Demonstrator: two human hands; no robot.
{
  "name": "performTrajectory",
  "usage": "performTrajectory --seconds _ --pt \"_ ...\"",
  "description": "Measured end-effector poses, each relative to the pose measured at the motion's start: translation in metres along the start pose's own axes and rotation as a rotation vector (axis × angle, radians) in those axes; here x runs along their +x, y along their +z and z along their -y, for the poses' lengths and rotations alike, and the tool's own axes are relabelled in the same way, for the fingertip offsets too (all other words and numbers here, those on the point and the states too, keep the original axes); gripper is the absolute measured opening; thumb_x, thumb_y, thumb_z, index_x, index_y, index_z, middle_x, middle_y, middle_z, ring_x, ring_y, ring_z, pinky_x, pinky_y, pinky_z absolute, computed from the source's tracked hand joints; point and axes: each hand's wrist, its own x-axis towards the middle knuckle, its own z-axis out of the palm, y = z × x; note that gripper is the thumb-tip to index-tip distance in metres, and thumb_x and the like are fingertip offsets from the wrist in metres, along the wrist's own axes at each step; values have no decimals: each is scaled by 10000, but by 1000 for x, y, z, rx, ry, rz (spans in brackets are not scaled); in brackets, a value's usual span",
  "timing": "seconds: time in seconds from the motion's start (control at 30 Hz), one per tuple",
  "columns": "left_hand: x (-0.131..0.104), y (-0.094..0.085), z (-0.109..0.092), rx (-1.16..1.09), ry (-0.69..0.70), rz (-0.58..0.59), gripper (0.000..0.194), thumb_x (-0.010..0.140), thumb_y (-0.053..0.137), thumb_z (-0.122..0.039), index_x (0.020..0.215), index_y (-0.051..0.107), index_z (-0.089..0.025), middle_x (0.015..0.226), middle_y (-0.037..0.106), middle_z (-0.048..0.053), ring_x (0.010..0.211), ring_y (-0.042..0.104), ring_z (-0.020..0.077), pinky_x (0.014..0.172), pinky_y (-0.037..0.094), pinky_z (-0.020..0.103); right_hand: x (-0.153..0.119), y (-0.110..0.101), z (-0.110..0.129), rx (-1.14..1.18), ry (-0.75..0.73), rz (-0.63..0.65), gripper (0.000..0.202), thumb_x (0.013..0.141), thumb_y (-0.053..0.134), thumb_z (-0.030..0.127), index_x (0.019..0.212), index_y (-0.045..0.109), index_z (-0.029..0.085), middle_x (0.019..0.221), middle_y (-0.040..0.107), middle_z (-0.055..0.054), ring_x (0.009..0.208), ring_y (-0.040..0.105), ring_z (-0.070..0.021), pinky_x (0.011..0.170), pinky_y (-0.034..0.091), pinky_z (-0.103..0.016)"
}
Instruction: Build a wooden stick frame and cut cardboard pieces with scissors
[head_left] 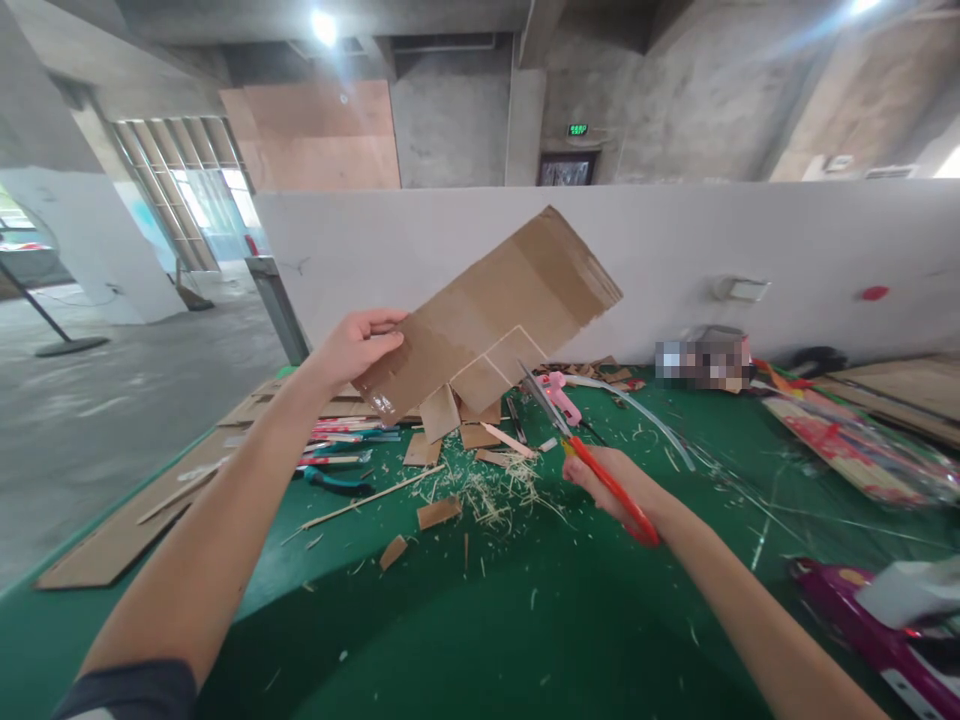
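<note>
My left hand (367,345) pinches the lower left end of a brown cardboard piece (487,310), which is held up tilted above the table. Pale lines mark a rectangular outline near its lower edge. In my right hand (600,480) are scissors (607,480) with red-orange handles. Their blades point up and left, with the tips near the marked edge of the cardboard. Beneath the cardboard lie small cardboard offcuts (439,512) and pale shavings (499,490). Behind the scissor blades rests a pink glue gun (561,397).
Teal-handled pliers (336,482) and wrapped sticks lie left of centre on the green table (450,640). Cardboard sheets (127,530) line the left edge. A purple tool (862,620) is at the right front, with plastic-wrapped packs (840,450) behind. A low white wall (480,230) stands behind.
</note>
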Motion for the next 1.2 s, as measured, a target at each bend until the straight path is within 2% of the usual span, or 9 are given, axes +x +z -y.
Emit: performTrajectory --seconds 0.2,0.6,0.87,1.2 --pt "-3 1 -4 36 -14 20 433 724 636 -323 1143 629 -218 996 695 81 851 653 234 751 522 382 0 4 1 -50 -47 10 378 898 339 494 708 470 195 658 545 -24 603 520 -155 596 379 -254" --pt "-3 -3 -6 44 -23 33 436 720 645 -342 1140 635 -223 991 699 74 860 647 238 768 518 384 -1 4 1 12 -86 49 417 893 333 521 778 542 178 691 584 -47 626 542 -167 601 385 -258" --pt "-5 -3 -11 61 -53 58 452 724 639 -330 1151 623 -182 1020 690 80 866 645 224 793 511 382 1 5 -2 56 -116 34 459 883 323 552 779 561 174 651 557 -41 570 512 -163 556 367 -263" --pt "-2 -2 -6 42 -58 50 433 741 629 -307 1158 617 -192 999 694 78 837 649 209 767 518 372 1 6 -5 51 -130 7 434 887 351 526 800 586 172 686 585 -54 620 543 -176 606 397 -274"
